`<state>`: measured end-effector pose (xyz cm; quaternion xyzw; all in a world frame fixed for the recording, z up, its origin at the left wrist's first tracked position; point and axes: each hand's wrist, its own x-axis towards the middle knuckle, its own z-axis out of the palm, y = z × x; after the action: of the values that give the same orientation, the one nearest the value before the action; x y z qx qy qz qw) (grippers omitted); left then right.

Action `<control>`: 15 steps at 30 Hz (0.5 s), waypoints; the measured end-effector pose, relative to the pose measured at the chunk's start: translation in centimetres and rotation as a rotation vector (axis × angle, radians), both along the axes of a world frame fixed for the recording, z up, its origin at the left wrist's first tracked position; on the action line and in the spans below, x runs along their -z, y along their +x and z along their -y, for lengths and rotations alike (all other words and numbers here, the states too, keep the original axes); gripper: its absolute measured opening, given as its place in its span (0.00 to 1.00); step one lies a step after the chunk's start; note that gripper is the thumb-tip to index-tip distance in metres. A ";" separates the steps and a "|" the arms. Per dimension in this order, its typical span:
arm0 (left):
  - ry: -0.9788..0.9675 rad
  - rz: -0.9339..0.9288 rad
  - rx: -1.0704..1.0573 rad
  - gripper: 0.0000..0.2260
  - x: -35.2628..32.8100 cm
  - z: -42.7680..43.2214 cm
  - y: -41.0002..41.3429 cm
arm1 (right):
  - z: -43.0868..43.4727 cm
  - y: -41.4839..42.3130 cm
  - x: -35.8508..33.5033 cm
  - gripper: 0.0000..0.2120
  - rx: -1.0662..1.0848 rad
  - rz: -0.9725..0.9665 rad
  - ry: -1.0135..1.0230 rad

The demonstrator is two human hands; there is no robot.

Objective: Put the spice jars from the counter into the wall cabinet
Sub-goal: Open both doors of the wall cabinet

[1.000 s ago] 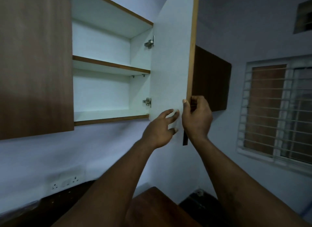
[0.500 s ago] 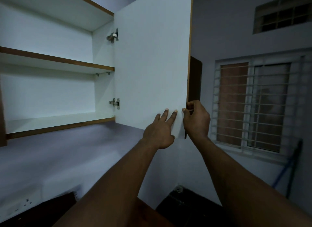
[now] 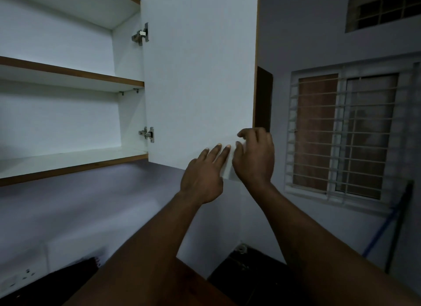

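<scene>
Where the two bare forearms rise from the bottom of the view, a strip of brown wooden worktop (image 3: 193, 276) shows between them, dim and partly covered. A white wall socket (image 3: 20, 279) sits on the pale wall near the worktop's far left edge. A blue-handled stick (image 3: 382, 226) leans against the wall on the right.

Higher up, the left hand (image 3: 202, 176) lies flat on the inner face of the white cabinet door (image 3: 200, 78). Its fingers are straight and spread, its grip is wide and it holds nothing. Just beside it, the right hand (image 3: 254, 157) is at the door's lower free corner. Its fingers curl round the brown-trimmed edge, so its grip holds the door. The two hands are nearly touching.

The door stands swung out on two metal hinges, the lower hinge (image 3: 147, 134) and the upper hinge (image 3: 141, 34). Behind it the white-lined, brown-edged wall cabinet (image 3: 57, 114) hangs on the wall above the worktop's far edge, with its inside in plain view. A bottom shelf (image 3: 68, 162) and a middle shelf (image 3: 68, 72) run across it.

Farthest off, to the right of the door, is a barred window with a white frame (image 3: 346, 135). Above it is a small grilled vent opening (image 3: 385, 7), high on the wall.
</scene>
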<state>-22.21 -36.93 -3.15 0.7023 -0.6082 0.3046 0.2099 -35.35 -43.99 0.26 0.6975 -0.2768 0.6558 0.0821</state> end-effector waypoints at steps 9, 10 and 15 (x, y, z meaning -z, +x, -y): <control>-0.008 0.158 -0.389 0.17 -3.0 -7.9 9.2 | -6.2 9.3 -0.7 0.04 -0.373 -0.259 -0.033; 0.026 0.184 -0.458 0.13 -3.5 -9.3 10.4 | -6.8 10.8 -0.7 0.04 -0.399 -0.289 -0.027; 0.212 0.127 -0.804 0.07 -4.9 -16.4 16.4 | -10.1 17.8 -0.5 0.04 -0.548 -0.377 0.025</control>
<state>-5.82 -20.50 1.78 0.8814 -0.3254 0.3404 -0.0371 -17.56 -33.85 0.75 0.8561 -0.0667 0.5094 -0.0561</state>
